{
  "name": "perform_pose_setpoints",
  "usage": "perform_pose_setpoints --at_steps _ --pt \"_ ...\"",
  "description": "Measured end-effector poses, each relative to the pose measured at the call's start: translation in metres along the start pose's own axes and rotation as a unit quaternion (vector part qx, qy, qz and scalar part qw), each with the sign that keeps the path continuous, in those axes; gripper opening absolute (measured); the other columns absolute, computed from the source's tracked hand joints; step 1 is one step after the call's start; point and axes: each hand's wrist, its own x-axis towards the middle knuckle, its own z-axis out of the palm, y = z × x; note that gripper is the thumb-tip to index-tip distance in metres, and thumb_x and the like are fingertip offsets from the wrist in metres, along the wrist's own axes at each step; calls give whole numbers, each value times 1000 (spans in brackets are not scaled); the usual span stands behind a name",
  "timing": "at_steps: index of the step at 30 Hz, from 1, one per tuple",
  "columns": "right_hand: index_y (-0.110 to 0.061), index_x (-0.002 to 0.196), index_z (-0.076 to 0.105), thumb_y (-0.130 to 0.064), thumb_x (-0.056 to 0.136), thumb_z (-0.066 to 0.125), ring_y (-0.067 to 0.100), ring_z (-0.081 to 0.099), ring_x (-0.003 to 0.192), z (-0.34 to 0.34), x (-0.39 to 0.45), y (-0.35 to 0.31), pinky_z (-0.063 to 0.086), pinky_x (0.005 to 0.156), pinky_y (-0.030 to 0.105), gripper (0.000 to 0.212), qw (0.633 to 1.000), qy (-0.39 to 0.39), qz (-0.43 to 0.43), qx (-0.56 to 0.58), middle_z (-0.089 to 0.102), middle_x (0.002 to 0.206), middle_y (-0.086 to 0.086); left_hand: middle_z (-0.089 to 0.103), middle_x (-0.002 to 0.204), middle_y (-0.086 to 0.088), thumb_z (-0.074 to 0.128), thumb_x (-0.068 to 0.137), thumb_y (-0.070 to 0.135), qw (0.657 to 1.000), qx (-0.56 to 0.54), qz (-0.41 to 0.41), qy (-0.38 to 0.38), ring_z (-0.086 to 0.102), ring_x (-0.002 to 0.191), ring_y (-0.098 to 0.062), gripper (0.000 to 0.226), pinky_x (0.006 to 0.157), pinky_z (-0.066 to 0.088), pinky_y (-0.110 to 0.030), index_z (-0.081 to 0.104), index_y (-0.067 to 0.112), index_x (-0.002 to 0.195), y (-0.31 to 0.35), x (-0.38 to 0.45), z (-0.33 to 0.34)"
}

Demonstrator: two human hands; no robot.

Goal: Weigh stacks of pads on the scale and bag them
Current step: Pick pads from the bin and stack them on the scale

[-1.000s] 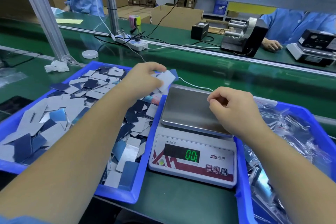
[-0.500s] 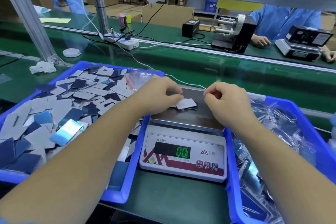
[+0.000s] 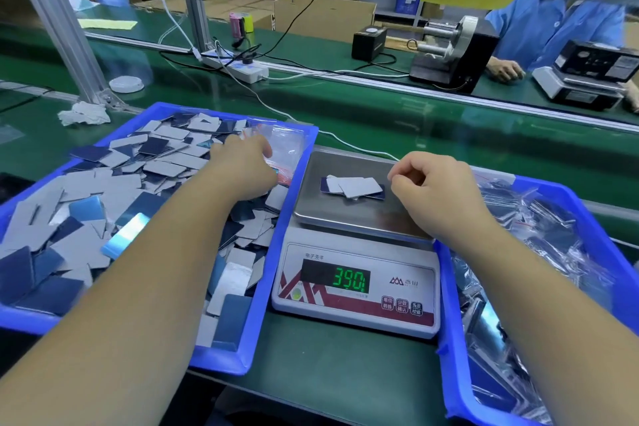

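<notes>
A: We start with the biggest thing, the green conveyor belt point(image 3: 380, 121), smooth and glossy, running across the bench. On it we count two blue plastic bins: the left bin point(image 3: 256, 287), shallow and rectangular, and the right bin point(image 3: 453, 339) with the same moulded rim.

B: The left one we see heaped with loose pads point(image 3: 114, 183), flat rectangles with rounded corners, matte grey on one face and dark blue on the other; too many for us to count. The right one holds filled bags point(image 3: 539, 242), crinkled clear plastic that catches the light.

A: Between the bins sits one scale point(image 3: 356, 287), white plastic body, brushed steel pan, green digits lit. On the pan lies a small stack of pads point(image 3: 352, 187), fanned out. We make out perhaps four, though the overlap leaves us unsure.

B: Then our two hands. Our left hand point(image 3: 247, 166) reaches into the left bin, fingers bent down on the pads beside a few empty clear bags point(image 3: 287, 145); we cannot tell whether it grips anything.

A: Our right hand point(image 3: 432, 190) hovers over the pan's right edge, fingers curled in, thumb against forefinger. If something is pinched there, we cannot see it.
</notes>
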Motion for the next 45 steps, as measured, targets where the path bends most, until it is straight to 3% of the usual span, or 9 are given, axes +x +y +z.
perform_pose_setpoints --at_steps 3,7,18,20,25,30,35,40,45 --pt "-26 72 68 -16 84 56 -5 55 67 0 0 -1 37 53 6 20 1000 -1 -3 1 62 68 -31 41 135 -11 63 84 22 999 32 0 -19 34 128 -34 53 86 36 -38 48 33 134 4 -4 3" --pt "-27 72 68 -16 84 56 -4 56 69 0 -1 -2 38 53 6 20 1000 -3 -1 6 64 64 -21 53 111 1 76 79 28 997 49 18 -56 53 102 -26 42 75 42 -30 56 30 116 0 -7 1" --pt "-26 75 70 -14 85 59 -3 56 72 2 -3 -2 37 54 5 19 1000 -19 -7 1 64 64 -18 58 85 6 74 79 8 998 -54 30 -12 54 68 -14 28 51 35 -25 59 30 88 -2 -2 -1" --pt "-27 75 70 -15 85 59 -2 57 72 2 -3 -2 38 54 6 19 1000 -20 -7 4 64 64 -18 61 87 4 74 78 7 997 -61 36 -17 56 68 -13 30 52 36 -25 59 31 85 -1 -2 0" --pt "-26 75 70 -14 86 60 -2 57 70 1 -3 -3 37 53 5 19 1000 -20 -9 12 63 62 -18 59 91 3 80 72 15 996 -62 52 -44 59 75 -15 47 56 43 -29 53 34 104 -2 -6 1" --pt "-27 75 69 -14 86 60 1 57 71 1 -4 -4 38 53 7 20 1000 -24 -12 14 64 64 -16 63 96 0 81 73 12 993 -97 55 -42 63 77 -20 44 75 57 -38 57 33 103 -2 -6 -1" --pt "-28 73 69 -13 85 60 1 56 68 0 -4 -4 38 53 7 20 1000 -20 -11 20 64 62 -17 63 96 1 66 82 1 981 -189 42 28 60 72 -21 33 67 54 -34 61 28 100 -1 -3 -7" --pt "-26 73 70 -13 85 60 -2 56 69 -2 -4 -4 38 54 7 21 1000 -12 -10 24 64 64 -16 62 86 10 65 84 5 949 -272 49 152 55 70 -7 26 54 40 -25 64 30 94 6 -3 -10" --pt "-27 72 69 -13 85 60 2 56 71 -2 -3 -4 39 54 7 21 999 -13 -8 29 65 65 -15 61 81 14 63 87 11 927 -296 81 215 53 64 3 24 50 41 -23 65 32 96 10 -5 -11"
